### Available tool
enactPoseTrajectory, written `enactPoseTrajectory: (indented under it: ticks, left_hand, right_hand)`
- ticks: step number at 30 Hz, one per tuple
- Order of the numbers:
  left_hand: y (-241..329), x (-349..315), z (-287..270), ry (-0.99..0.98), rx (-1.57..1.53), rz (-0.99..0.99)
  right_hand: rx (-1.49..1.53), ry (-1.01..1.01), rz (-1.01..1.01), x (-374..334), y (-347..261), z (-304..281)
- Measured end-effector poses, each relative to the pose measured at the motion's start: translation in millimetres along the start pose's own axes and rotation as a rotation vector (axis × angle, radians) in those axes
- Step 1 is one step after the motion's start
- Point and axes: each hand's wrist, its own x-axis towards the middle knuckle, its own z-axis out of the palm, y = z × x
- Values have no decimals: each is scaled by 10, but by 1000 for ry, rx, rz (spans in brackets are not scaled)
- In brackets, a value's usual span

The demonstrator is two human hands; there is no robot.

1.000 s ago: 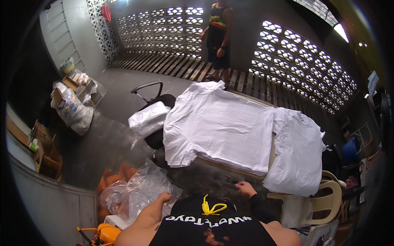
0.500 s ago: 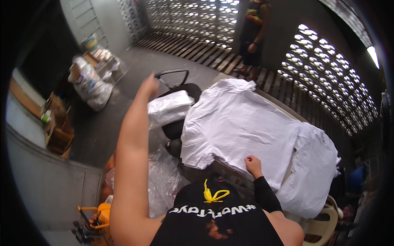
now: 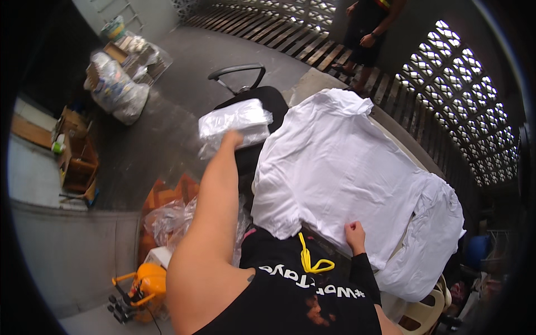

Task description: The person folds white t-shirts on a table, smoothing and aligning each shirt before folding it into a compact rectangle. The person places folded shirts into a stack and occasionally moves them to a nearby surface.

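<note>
My left hand (image 3: 233,137) reaches forward to the near edge of a stack of clear plastic bags (image 3: 237,120) on a black office chair (image 3: 271,100). It is blurred, and whether its fingers grip the plastic cannot be told. A white T-shirt (image 3: 340,162) lies spread over the table beside the chair. Over its near edge, my right hand (image 3: 354,231) is closed with curled fingers; anything inside them is hidden. More white fabric (image 3: 427,240) lies in a heap at the right end.
Loose clear plastic (image 3: 170,218) lies near an orange-brown patterned surface at the lower left, beside an orange machine (image 3: 148,282). Filled bags (image 3: 117,89) and cartons (image 3: 78,159) stand farther left. Another person (image 3: 368,39) stands behind the table. A beige plastic chair (image 3: 427,312) is at the lower right.
My left hand has come back from near the chair's armrest to the near side of the plastic bags. My right hand stays closed over the shirt. The view has shifted.
</note>
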Motion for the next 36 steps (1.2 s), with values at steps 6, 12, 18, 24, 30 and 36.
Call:
enactPoseTrajectory:
  ticks: [6, 12, 18, 24, 30, 36]
  left_hand:
    - [-1088, 565, 1239, -396, -1524, -313]
    - [-1128, 1320, 825, -345, -1515, -452]
    - [-880, 1606, 807, -510, -1906, -791]
    - [-709, 1763, 914, -204, -2052, -669]
    - [-710, 1791, 825, -139, -2131, -687]
    - [-715, 1537, 643, -123, -2004, -566]
  right_hand:
    - [-331, -161, 66, 220, 22, -275]
    - [-675, 719, 201, 846, -259, -3420]
    - [-636, 663, 403, 772, -780, -4713]
    - [-490, 642, 526, 848, -837, -4425]
    - [323, 446, 172, 557, -1854, -3859]
    - [1182, -60, -804, 130, -3631, -3983]
